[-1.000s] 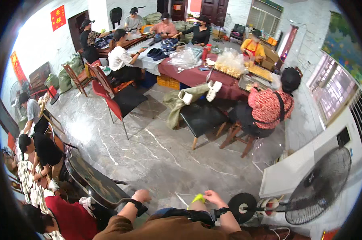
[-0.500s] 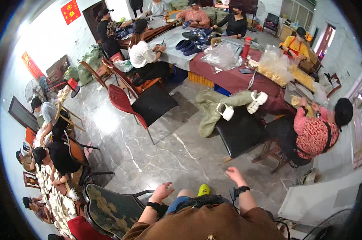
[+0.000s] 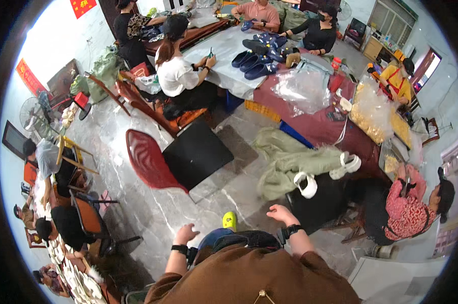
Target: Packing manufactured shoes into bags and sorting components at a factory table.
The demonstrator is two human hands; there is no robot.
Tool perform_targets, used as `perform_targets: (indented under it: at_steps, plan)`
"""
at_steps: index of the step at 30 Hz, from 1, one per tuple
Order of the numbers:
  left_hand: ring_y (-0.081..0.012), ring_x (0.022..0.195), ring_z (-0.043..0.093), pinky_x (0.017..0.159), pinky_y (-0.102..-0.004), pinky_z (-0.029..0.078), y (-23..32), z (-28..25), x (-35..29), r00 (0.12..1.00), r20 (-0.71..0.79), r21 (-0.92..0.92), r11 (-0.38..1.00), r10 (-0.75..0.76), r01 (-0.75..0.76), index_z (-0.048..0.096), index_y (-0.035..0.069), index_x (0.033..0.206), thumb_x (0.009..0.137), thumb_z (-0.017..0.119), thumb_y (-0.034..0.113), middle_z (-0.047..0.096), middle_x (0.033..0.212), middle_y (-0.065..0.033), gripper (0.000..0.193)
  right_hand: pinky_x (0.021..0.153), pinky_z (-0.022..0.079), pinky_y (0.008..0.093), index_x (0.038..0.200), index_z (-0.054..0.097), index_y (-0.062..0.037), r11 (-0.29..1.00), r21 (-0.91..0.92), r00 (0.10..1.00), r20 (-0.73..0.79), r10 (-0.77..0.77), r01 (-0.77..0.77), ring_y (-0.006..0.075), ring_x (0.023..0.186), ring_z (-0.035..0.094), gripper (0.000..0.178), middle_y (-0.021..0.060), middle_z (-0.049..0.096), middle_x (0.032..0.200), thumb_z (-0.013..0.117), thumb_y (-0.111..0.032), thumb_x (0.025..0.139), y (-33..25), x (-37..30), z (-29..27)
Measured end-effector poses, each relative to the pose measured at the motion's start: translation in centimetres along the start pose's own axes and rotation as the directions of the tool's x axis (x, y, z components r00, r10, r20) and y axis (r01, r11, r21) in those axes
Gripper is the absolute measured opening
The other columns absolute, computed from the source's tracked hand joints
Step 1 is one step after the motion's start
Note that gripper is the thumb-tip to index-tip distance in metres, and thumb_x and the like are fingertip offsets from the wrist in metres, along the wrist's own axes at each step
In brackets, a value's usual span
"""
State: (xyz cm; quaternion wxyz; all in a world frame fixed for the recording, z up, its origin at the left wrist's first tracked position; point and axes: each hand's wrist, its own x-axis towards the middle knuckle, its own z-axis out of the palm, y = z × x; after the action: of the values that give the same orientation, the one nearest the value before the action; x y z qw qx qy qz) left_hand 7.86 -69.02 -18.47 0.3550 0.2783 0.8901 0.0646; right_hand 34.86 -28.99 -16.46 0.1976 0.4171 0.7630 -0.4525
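My left hand [image 3: 187, 233] hangs in the air at the lower middle, holding nothing, its fingers loosely apart. On the other side my right hand [image 3: 282, 215] is raised, also with nothing in it, and its fingers are slightly bent and apart. It is nearest to a white clog [image 3: 306, 185] that rests by a crumpled green sack [image 3: 284, 164]. A second white clog [image 3: 346, 167] lies on the sack's right end. Under them is a black seat [image 3: 310, 207]. My yellow-green shoe [image 3: 229, 220] shows on the floor between my hands.
A red-backed chair [image 3: 150, 159] stands ahead on the left. Beyond it, a long table with a maroon cloth [image 3: 274, 96] bears navy clogs [image 3: 256, 70] and plastic bags [image 3: 302, 91]. Co-workers sit around it. A person in a pink patterned top [image 3: 408, 213] sits at right. A white panel [image 3: 391, 281] stands lower right.
I have moved forward, so the red-backed chair, the sack and the white clogs are nearer. Both hands remain empty. The patterned chair at my left has mostly left the view.
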Motion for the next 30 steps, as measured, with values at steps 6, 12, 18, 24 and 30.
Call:
perform_targets:
  at_steps: [6,12,18,24,30]
  plan:
    - [-0.0384,0.101,0.064,0.087,-0.0485,0.053,11.1,-16.2,15.4,0.938,-0.15,0.263,0.927,0.314,-0.268,0.064,0.008,0.117,0.08,0.074,0.033,0.066,0.107,-0.0208,0.046,0.09,0.053,0.0373,0.127,0.063,-0.0057,0.961,0.274,0.976,-0.215,0.02,0.04,0.0285,0.106,0.067,0.054,0.0158,0.07,0.115,0.074,-0.037,0.084,-3.4,3.9,-6.3]
    - [-0.0405,0.104,0.063,0.091,-0.0468,0.051,22.1,-23.0,25.2,0.873,-0.152,0.129,0.885,0.464,-0.448,0.065,0.006,0.119,0.08,0.071,0.031,0.066,0.114,-0.0216,0.046,0.096,0.05,0.0376,0.127,0.063,-0.0052,0.944,0.307,0.982,-0.11,0.157,-0.116,0.0286,0.112,0.064,0.061,0.0167,0.068,0.119,0.075,-0.043,0.081,1.6,12.4,-12.4]
    - [-0.0379,0.111,0.063,0.097,-0.0433,0.049,19.2,-21.2,34.7,0.897,0.407,0.374,0.864,0.174,-0.337,0.069,0.006,0.115,0.076,0.07,0.038,0.069,0.116,-0.0189,0.05,0.094,0.05,0.0391,0.127,0.063,-0.0037,0.87,0.494,0.959,-0.25,0.13,0.011,0.0282,0.11,0.065,0.059,0.015,0.069,0.119,0.072,-0.042,0.084,-1.3,19.7,-21.5]
    - [-0.0348,0.106,0.066,0.09,-0.0415,0.052,26.3,-27.7,40.9,0.951,0.135,0.165,0.94,0.28,-0.3,0.065,0.007,0.121,0.08,0.071,0.044,0.07,0.111,-0.0195,0.056,0.089,0.052,0.039,0.125,0.064,-0.0029,0.935,0.351,0.915,-0.358,0.184,-0.051,0.0304,0.102,0.067,0.057,0.0166,0.07,0.112,0.073,-0.04,0.083,-2.8,24.5,-29.0]
    - [-0.0339,0.105,0.067,0.087,-0.0407,0.053,38.6,-34.1,48.9,0.897,0.371,0.066,0.957,0.239,-0.282,0.063,0.003,0.124,0.08,0.073,0.044,0.07,0.11,-0.0191,0.062,0.09,0.052,0.0401,0.121,0.065,-0.0014,0.869,0.488,0.932,-0.266,0.245,-0.089,0.0321,0.104,0.066,0.055,0.0185,0.07,0.111,0.073,-0.04,0.082,-4.4,26.3,-33.2]
